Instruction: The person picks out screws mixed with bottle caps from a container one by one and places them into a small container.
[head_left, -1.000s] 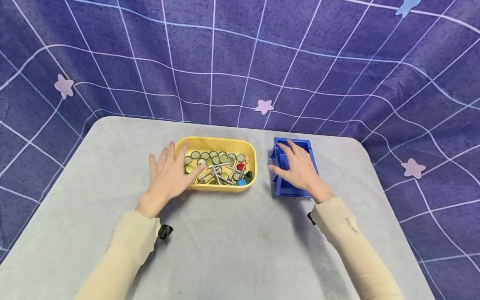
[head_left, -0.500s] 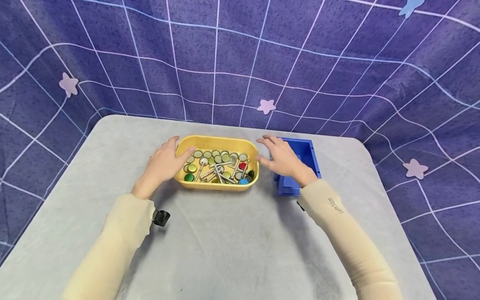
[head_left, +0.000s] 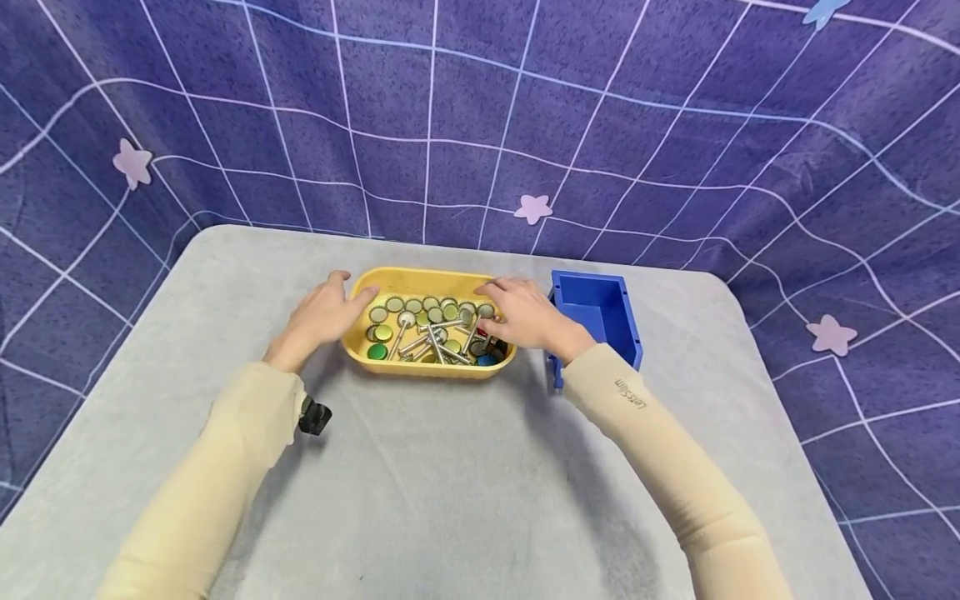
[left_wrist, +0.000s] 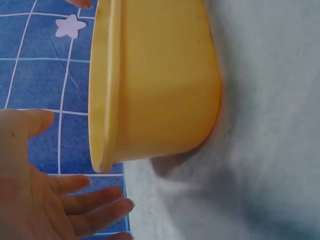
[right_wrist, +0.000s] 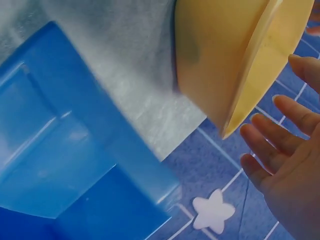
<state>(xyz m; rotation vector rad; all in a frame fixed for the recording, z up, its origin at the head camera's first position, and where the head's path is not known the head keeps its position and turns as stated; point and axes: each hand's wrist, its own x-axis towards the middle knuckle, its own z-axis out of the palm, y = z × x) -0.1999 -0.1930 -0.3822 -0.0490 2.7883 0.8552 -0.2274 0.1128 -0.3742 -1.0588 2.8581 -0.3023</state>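
Observation:
A yellow tub [head_left: 420, 367] on the table holds bottle caps [head_left: 393, 305] and several metal bolts [head_left: 435, 343]. My left hand [head_left: 321, 313] is at the tub's left end, thumb over the rim; in the left wrist view its fingers [left_wrist: 95, 205] are spread beside the tub's end wall. Over the tub's right end reaches my right hand [head_left: 525, 315], covering part of the rim and some caps. In the right wrist view its fingers [right_wrist: 280, 132] are extended near the yellow rim [right_wrist: 250, 65]. Neither hand grips anything.
A blue plastic bin [head_left: 600, 312] stands right of the tub, partly behind my right wrist. The grey cloth-covered table [head_left: 450, 483] ends at a purple curtain [head_left: 465, 125] with star shapes.
My right hand has moved left from above the blue bin to the tub's right end. My left hand has drawn back left from over the caps to the tub's left rim.

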